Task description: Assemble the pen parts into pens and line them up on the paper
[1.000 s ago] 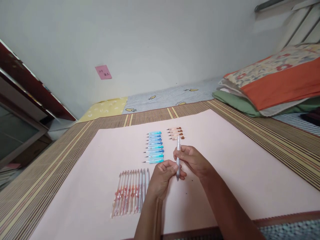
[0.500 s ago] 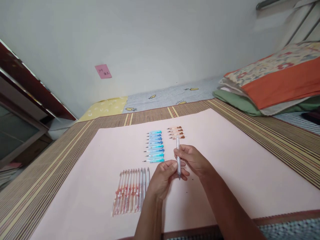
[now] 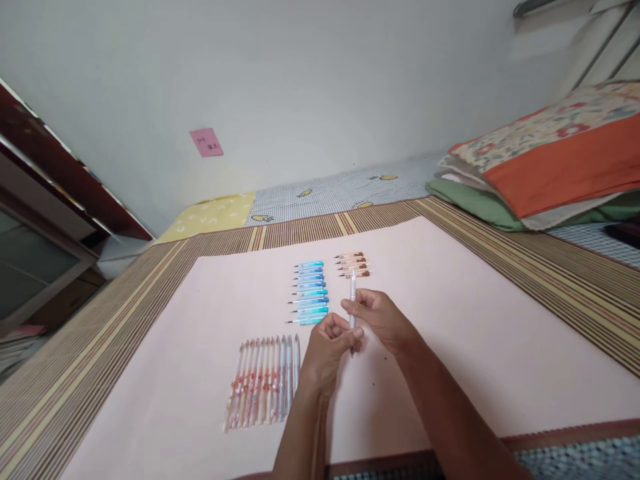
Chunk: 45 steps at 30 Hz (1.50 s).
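Note:
A pale, translucent pen (image 3: 353, 288) is held nearly upright above the pink sheet (image 3: 190, 373). My right hand (image 3: 383, 319) pinches its middle between thumb and fingers. Lower on the same pen, my left hand (image 3: 327, 350) has its thumb and fingers closed round it. Several blue pen refills or slim pencils (image 3: 310, 293), with dark tips pointing left, lie stacked in a column beyond my left hand. Behind the pen sit several brown ones (image 3: 353, 265) of like shape. A row of clear pens with reddish patterns (image 3: 260, 380) lies left of my left forearm, a few greyer ones at its right end.
Tiny dark bits (image 3: 373, 384) lie on the sheet near my right forearm. A striped mat (image 3: 500, 267) spreads beneath the sheet. Folded bedding (image 3: 565, 160) is piled at the right, and a pink note (image 3: 207, 143) is stuck on the wall behind.
The pen has shifted slightly left. My left thumb and fingers, more spread beneath it before, now close together on its lower part. The laid-out rows are unchanged.

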### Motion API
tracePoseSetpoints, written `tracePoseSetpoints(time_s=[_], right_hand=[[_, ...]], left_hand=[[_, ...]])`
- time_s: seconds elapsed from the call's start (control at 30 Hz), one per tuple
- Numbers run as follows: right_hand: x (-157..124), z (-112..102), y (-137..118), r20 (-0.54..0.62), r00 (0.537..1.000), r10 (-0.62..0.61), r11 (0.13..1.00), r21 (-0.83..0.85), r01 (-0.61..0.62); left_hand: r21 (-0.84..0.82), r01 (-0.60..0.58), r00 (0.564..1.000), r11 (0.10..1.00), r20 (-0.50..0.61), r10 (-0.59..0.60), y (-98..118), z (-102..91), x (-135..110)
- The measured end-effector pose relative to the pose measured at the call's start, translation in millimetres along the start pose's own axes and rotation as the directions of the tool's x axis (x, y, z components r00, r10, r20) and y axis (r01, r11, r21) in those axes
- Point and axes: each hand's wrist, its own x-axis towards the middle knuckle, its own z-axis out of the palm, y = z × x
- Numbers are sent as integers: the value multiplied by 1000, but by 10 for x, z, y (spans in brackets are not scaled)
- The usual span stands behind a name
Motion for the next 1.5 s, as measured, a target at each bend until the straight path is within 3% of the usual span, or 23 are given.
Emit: tracePoseSetpoints(time_s=[0.2,0.3,0.57,0.67,0.77,0.83,0.97,1.33,1.5], right_hand=[[-39,-25,-43,145,989,20,996,87,-33],[-38,-32,-50,145,989,9,999,38,-14],[-23,14,-39,-6,998,-59,995,-75,59],[-28,11,-59,1,1000,-27,998,-63,27],[-26,-36,-98,36,999,7,999,-50,-5],[-20,-87,-133,-29,997,-72,995,-71,70],[-13,-172,-187,-191,943,-273,959,-130,251],[41,-208,-70,-139,897,-419,896,-222,384],[27,-232,-109,-174,896,-409,906,-195,376]], left_hand=[[2,54,976,999,212,-53,69,-43,-45],[27,15,987,1000,160,-19,55,-47,-45],[103,-59,995,993,-75,67,20,8,-5],[114,-55,995,992,-75,64,36,27,-3],[64,-24,1000,998,-9,25,59,29,-12],[57,-10,1000,998,26,9,70,24,-22],[81,-11,998,997,63,6,69,19,-41],[-4,-23,993,1000,118,23,-27,2,-51],[-57,13,988,998,156,-4,35,-4,-57]])
